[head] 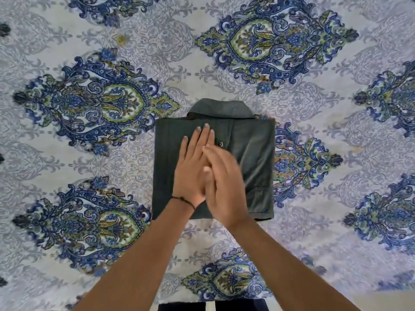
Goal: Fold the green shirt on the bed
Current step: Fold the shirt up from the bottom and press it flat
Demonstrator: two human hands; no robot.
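The dark green shirt point(251, 153) lies on the bed as a compact folded rectangle, collar at the far edge and a button showing near the middle. My left hand point(193, 167) lies flat on the shirt's left-middle part, fingers stretched out and pointing away from me. A thin black band circles that wrist. My right hand point(224, 187) is flat too, slightly blurred, and partly overlaps the left hand's thumb side. Neither hand grips the cloth. The shirt's near middle edge is hidden under my hands.
The bed sheet point(89, 153) is white-grey with large blue and green paisley medallions and spreads all around the shirt. The bed's near edge point(202, 303) runs along the bottom of the view, with dark clothing just below it.
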